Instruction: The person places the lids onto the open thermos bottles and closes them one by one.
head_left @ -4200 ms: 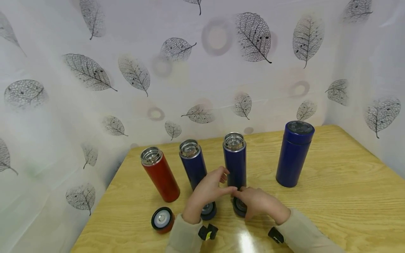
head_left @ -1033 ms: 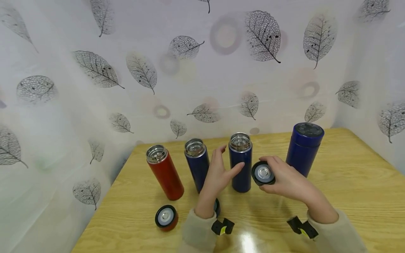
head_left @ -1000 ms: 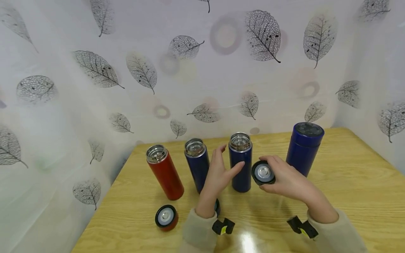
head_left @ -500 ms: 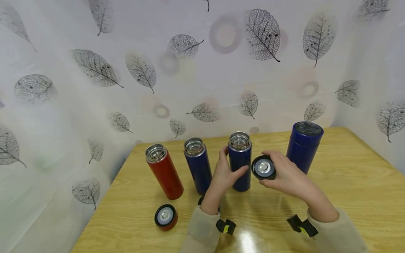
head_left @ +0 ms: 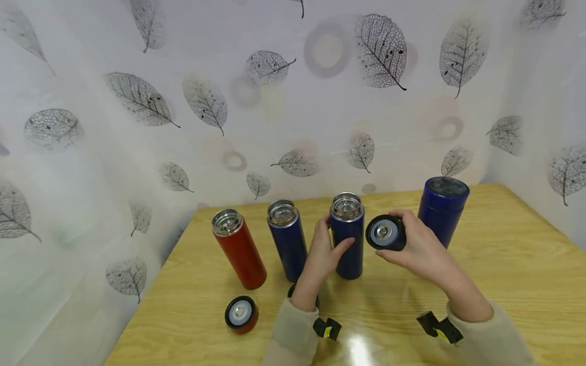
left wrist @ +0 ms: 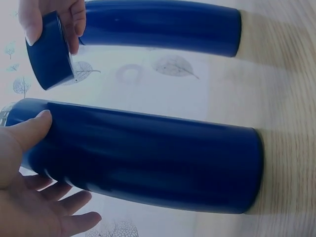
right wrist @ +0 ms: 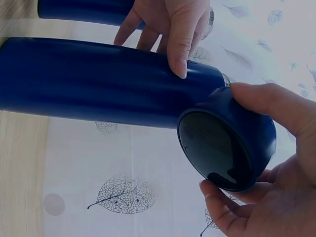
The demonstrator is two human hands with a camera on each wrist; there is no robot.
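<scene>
In the head view a blue thermos flask [head_left: 349, 254] stands upright without its lid, steel neck bare. My left hand [head_left: 322, 254] is round its upper body, thumb across the front and fingers behind; the left wrist view has the thumb lying on the flask [left wrist: 148, 158] and the fingers spread below it. My right hand [head_left: 423, 249] pinches a blue lid [head_left: 386, 232] by its sides, just right of the flask's neck and tilted so its grey inner face shows. From the right wrist the lid's [right wrist: 217, 150] dark glossy top is seen.
To the left stand another lidless blue flask [head_left: 287, 244] and a lidless red flask [head_left: 240, 251]. A red lid [head_left: 241, 314] lies inside-up before them. Another lid [head_left: 293, 290] is mostly behind my left forearm. A lidded blue flask [head_left: 441, 211] stands at the right, near the leaf-patterned curtain.
Since the earliest frame my right hand has lifted the lid off the table to beside the flask's neck. Lately it rose and tilted further, while my left hand moved right onto the flask.
</scene>
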